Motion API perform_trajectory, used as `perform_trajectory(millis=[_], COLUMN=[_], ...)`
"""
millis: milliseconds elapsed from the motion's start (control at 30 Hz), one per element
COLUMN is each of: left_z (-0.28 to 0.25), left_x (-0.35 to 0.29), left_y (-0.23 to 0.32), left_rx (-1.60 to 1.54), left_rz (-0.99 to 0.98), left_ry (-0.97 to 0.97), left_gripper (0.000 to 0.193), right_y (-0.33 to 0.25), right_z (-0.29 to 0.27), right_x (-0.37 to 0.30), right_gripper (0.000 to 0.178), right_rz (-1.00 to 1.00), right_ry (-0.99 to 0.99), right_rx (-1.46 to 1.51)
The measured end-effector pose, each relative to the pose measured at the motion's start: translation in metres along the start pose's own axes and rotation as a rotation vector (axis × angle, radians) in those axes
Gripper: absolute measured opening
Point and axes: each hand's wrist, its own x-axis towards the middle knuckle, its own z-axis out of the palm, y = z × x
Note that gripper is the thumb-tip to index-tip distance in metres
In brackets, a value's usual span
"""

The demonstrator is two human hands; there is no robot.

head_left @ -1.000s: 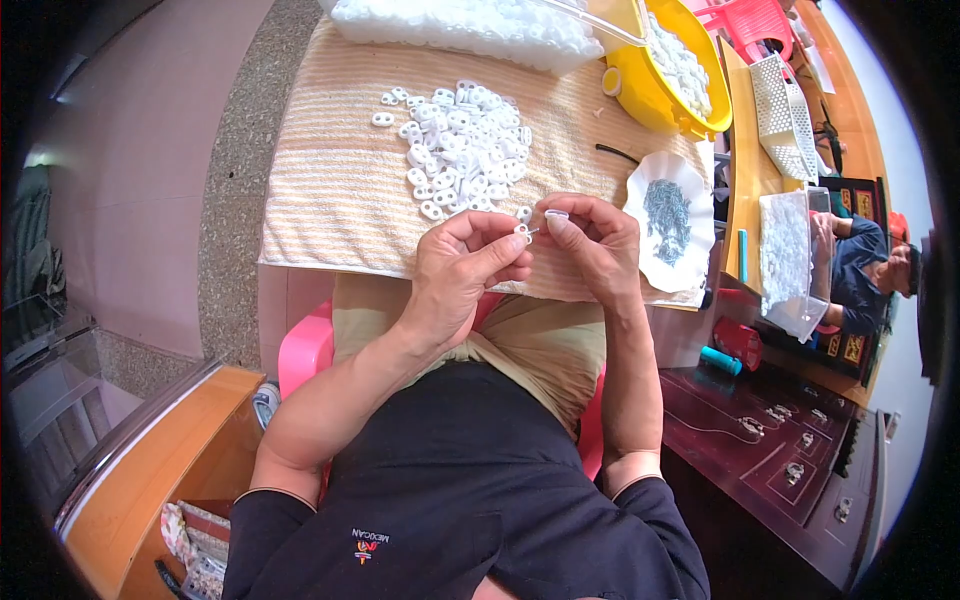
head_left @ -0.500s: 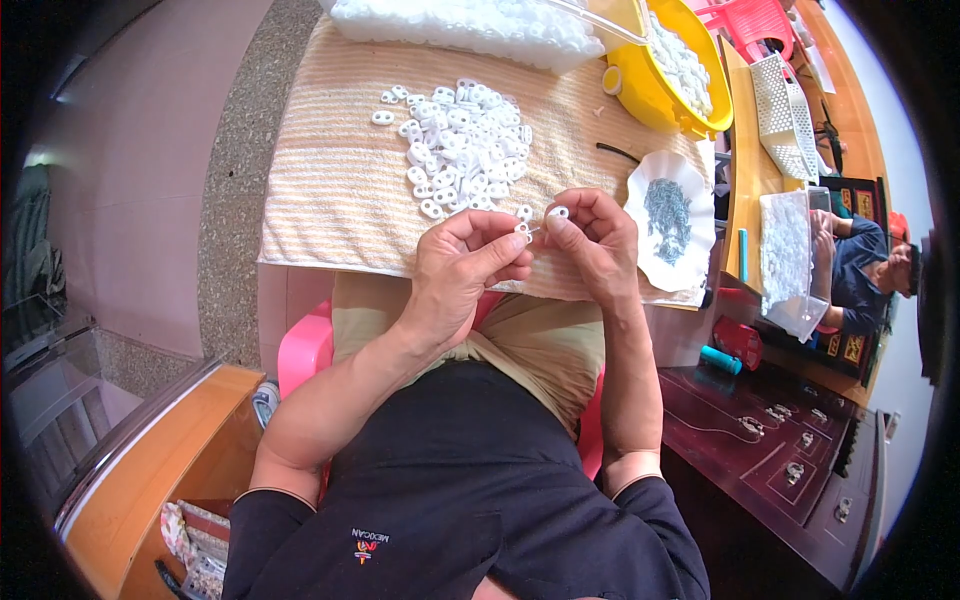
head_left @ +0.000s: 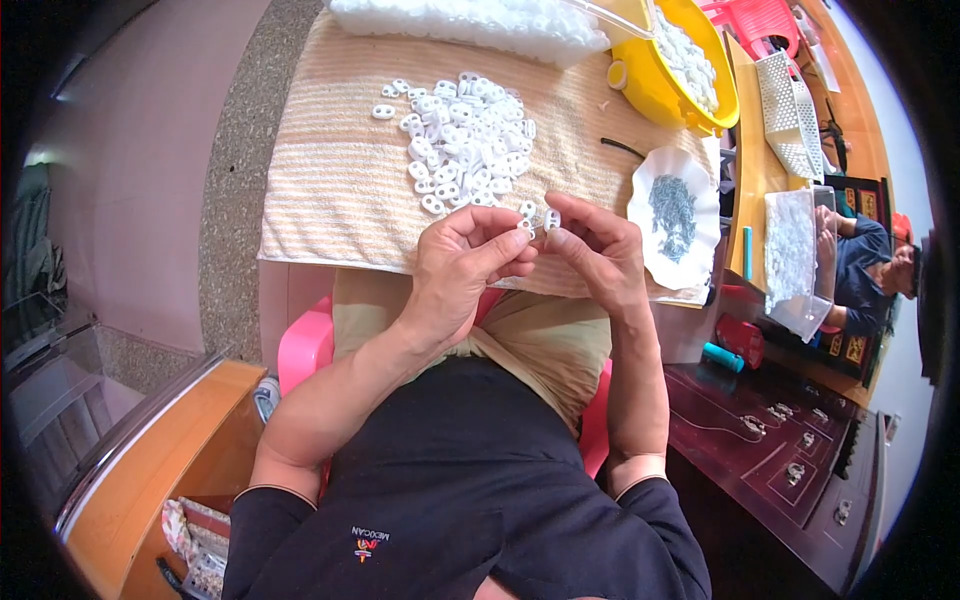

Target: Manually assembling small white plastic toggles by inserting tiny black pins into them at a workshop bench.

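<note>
Just above the near edge of a striped towel (head_left: 340,190), my left hand (head_left: 455,255) pinches a small white two-hole plastic piece (head_left: 527,211). My right hand (head_left: 605,250) holds a second white two-hole piece (head_left: 552,218) upright between thumb and forefinger. The two pieces are close side by side, with a narrow gap. Whether a thin pin runs between them is too small to tell. Beyond my hands lies a heap of similar white two-hole pieces (head_left: 470,140). To the right, a white wavy-rimmed dish (head_left: 650,262) holds many small grey metal bits (head_left: 673,215).
A clear tub of white pieces (head_left: 460,25) stands at the far edge, beside a yellow basin (head_left: 650,85). A black strip (head_left: 622,147) and a white cap (head_left: 617,75) lie on the towel. At right, another person (head_left: 865,260) works near a clear box (head_left: 790,250).
The piece in my right hand has turned from lying sideways to upright and shifted slightly left. My left hand has barely moved, still pinching its piece.
</note>
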Motion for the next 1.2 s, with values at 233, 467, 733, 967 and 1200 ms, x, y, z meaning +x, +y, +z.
perform_trajectory(millis=[233,467,733,967,1200], left_z=[0.0006,0.0000,0.0008,0.0004,-0.0016], left_x=[0.0010,0.0008,0.0004,0.0005,0.0004], left_y=[-0.0006,-0.0013,-0.0008,-0.0019,-0.0019], left_rx=[0.007,0.004,0.014,0.018,0.023], left_rz=[-0.007,-0.019,-0.009,-0.013,-0.029], left_ry=[-0.004,-0.004,-0.002,0.000,-0.013], left_gripper=[0.015,0.016,0.018,0.017,0.017], right_y=[0.0034,0.0036,0.0022,-0.0026,0.0006], right_z=[-0.0014,-0.0007,-0.0006,0.0000,-0.0031], right_x=[0.0001,-0.0010,-0.0015,-0.0025,-0.0020], right_gripper=[0.035,0.034,0.034,0.032,0.033], right_rz=[0.006,0.046,0.024,0.044,0.008], right_ry=[-0.018,-0.022,-0.015,0.002,-0.029], right_rx=[0.079,0.108,0.100,0.137,0.081])
